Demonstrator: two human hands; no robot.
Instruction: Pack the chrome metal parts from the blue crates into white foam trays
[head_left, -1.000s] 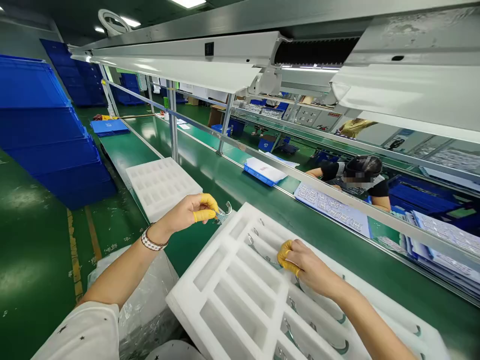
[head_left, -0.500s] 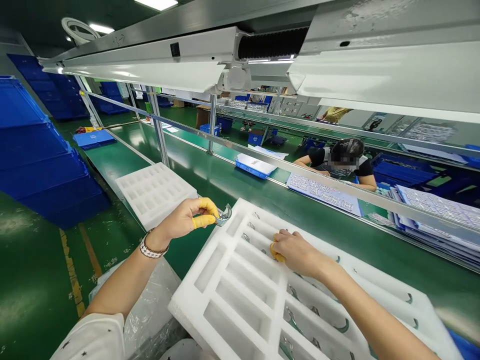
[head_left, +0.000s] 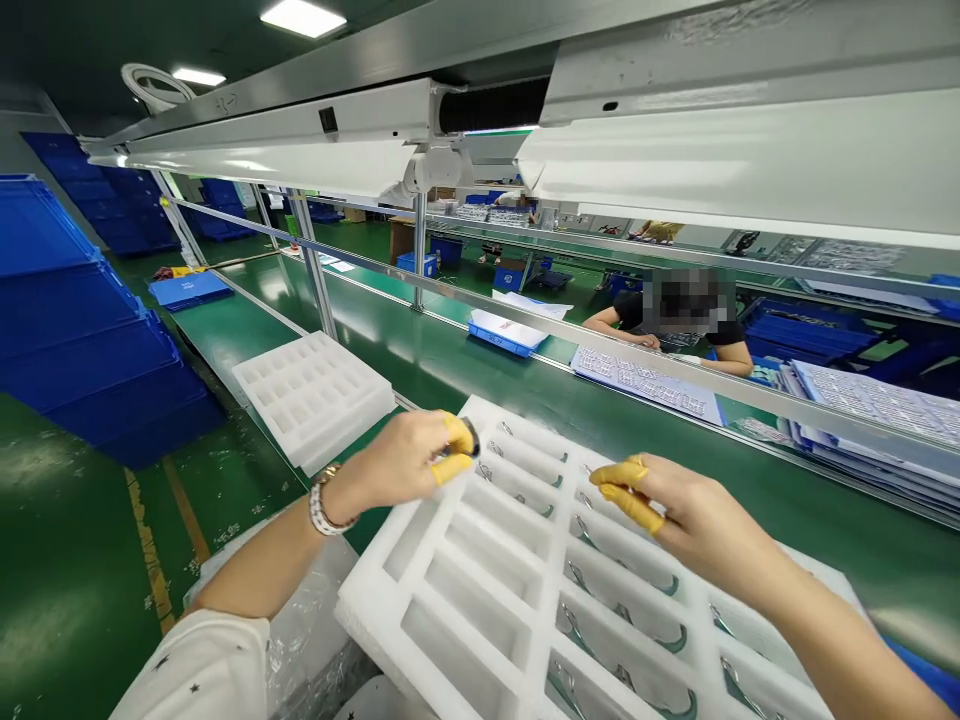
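Observation:
My left hand (head_left: 409, 458), with yellow finger covers, is closed in a pinch on a small, dark, curved metal part (head_left: 474, 437), mostly hidden by the fingers, at the left corner of a white foam tray (head_left: 352, 598). My right hand (head_left: 667, 497) hovers over the tray's second column, its covered thumb and finger slightly apart and nothing visible between them. Just beyond those fingertips, a looped metal end (head_left: 587, 468) shows in a slot. Curved metal parts (head_left: 664, 640) lie in several slots of the tray. Its near-left slots hold nothing visible.
Another white foam tray (head_left: 311, 445) sits on the green bench (head_left: 405, 355) to the left. Blue crates (head_left: 82, 330) are stacked at far left. Across the metal rail, a person (head_left: 675, 320) works beside sheets of small parts (head_left: 645, 385). A white lamp housing (head_left: 735, 140) hangs overhead.
My right hand has lifted out of the left column and moved right, uncovering metal parts in the slots there. My left hand has moved right, closer to the tray, still holding its curved part.

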